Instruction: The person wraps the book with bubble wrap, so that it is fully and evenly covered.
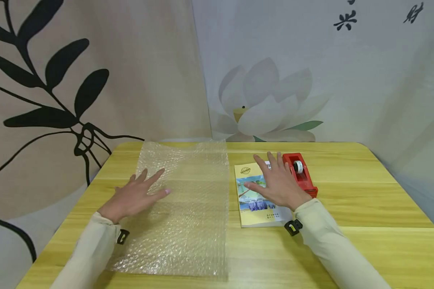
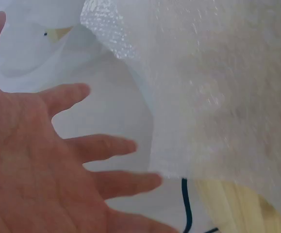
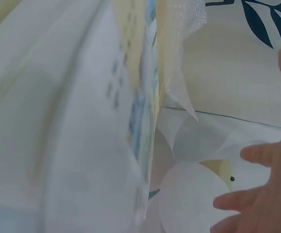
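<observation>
A sheet of clear bubble wrap (image 1: 191, 216) lies flat on the left half of the table, its far end reaching the back edge. My left hand (image 1: 135, 196) hovers over its left side, fingers spread; in the left wrist view the palm (image 2: 28, 160) holds nothing and the bubble wrap (image 2: 218, 97) is beside it. Right of the sheet lies a yellow book (image 1: 251, 216) with a blue picture on its cover. Above the book my right hand (image 1: 278, 184) is spread, covering part of it. A red tape dispenser (image 1: 305, 178) with a white roll stands just right of that hand.
The wooden table (image 1: 365, 249) extends to the right of the dispenser and ends at a rounded far corner. Behind it hangs a pale curtain (image 1: 166, 72) printed with dark leaves and a lotus. Each wrist wears a small black camera strap (image 1: 293, 227).
</observation>
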Demonstrator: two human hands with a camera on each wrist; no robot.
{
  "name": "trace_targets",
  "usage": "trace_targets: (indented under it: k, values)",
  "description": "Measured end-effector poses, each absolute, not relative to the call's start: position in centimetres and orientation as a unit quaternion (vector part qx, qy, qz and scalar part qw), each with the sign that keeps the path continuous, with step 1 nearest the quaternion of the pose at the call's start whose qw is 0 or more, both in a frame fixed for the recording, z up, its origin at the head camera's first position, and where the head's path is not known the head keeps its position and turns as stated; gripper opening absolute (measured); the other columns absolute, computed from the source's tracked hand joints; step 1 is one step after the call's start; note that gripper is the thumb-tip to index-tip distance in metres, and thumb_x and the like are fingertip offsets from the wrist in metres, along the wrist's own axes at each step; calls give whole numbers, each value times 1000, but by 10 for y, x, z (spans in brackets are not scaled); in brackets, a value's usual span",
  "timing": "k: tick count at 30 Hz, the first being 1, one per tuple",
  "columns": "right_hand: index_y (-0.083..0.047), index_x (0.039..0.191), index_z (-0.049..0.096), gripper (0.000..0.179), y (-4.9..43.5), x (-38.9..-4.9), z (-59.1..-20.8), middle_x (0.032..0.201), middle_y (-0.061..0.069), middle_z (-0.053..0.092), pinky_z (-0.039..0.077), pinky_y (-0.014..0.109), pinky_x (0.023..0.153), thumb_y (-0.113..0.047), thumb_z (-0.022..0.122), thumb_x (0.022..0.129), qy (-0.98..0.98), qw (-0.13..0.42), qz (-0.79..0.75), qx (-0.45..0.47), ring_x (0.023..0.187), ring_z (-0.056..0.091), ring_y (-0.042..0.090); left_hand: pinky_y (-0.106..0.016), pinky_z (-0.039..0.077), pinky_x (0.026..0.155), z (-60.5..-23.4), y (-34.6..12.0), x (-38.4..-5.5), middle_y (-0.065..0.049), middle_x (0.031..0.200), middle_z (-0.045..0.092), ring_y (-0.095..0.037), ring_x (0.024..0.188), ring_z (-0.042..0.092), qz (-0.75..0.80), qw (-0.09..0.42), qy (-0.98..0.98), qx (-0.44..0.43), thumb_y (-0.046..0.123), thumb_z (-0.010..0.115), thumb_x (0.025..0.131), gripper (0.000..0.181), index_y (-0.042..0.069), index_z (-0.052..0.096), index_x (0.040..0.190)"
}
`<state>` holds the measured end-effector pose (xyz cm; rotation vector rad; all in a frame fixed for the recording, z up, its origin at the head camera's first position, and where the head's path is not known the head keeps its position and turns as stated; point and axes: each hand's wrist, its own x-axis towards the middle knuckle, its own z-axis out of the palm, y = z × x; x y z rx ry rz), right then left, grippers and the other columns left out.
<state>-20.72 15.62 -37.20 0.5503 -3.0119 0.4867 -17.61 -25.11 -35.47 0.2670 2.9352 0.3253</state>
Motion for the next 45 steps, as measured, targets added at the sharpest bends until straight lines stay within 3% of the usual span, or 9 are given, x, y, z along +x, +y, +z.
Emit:
trace_targets:
  k: [7,13,18,20,24,30,35,41,45]
  values:
    - [-24,163,15,90,150,-211,-376,170,20,2,22,76,115,-69,51,93,-945,-55,253,202,156,-5,46,-81,27,105,-353,-268,-167,-30,162,26,-55,148,23,169,102,976,95,69,30,100,78,16,36,157]
    - [-24,163,13,87,142,-218,-376,170,18,8,31,72,114,-67,48,96,-930,-77,285,222,154,19,45,-80,25,108,-359,-282,-158,-30,159,32,-57,144,28,219,103,965,101,60,33,104,72,9,38,154]
    - [-18,162,18,80,135,-227,-375,167,16,22,29,66,118,-52,55,99,-916,-88,302,247,152,28,41,-79,27,108,-363,-291,-152,-32,157,33,-58,142,31,241,98,959,111,54,35,105,69,5,38,153]
    - [-16,161,21,77,133,-231,-375,166,14,26,32,64,118,-47,56,100,-909,-101,317,251,148,35,41,-79,30,106,-363,-296,-149,-33,157,34,-58,141,32,246,100,958,111,53,37,106,68,5,38,153]
    - [-17,160,22,76,129,-240,-373,167,12,26,35,63,117,-46,57,99,-889,-139,368,235,145,39,43,-71,45,98,-363,-309,-142,-34,155,35,-58,130,47,263,108,952,111,46,43,106,65,2,36,153]
    - [-15,160,24,73,120,-255,-369,168,12,23,28,61,122,-43,57,100,-870,-164,408,221,154,24,41,-53,59,84,-367,-330,-130,-38,150,38,-44,113,65,296,137,939,108,36,54,104,64,-3,37,151]
    - [-11,157,30,67,110,-271,-366,167,12,25,27,58,124,-39,55,102,-860,-182,428,209,155,22,37,-47,60,78,-371,-339,-120,-37,152,37,-40,112,65,321,161,929,88,34,63,99,67,-1,38,151]
    - [-10,152,40,60,98,-291,-370,161,15,33,37,57,118,-37,55,102,-843,-209,463,180,149,34,36,-47,59,80,-378,-342,-107,-35,154,35,-38,112,64,344,191,917,63,33,72,92,74,2,38,151]
    - [-8,150,42,57,93,-299,-379,158,19,36,41,54,116,-37,54,102,-838,-223,469,166,144,41,37,-36,59,76,-386,-344,-98,-34,150,40,-29,106,65,368,199,907,53,21,77,87,72,2,43,147]
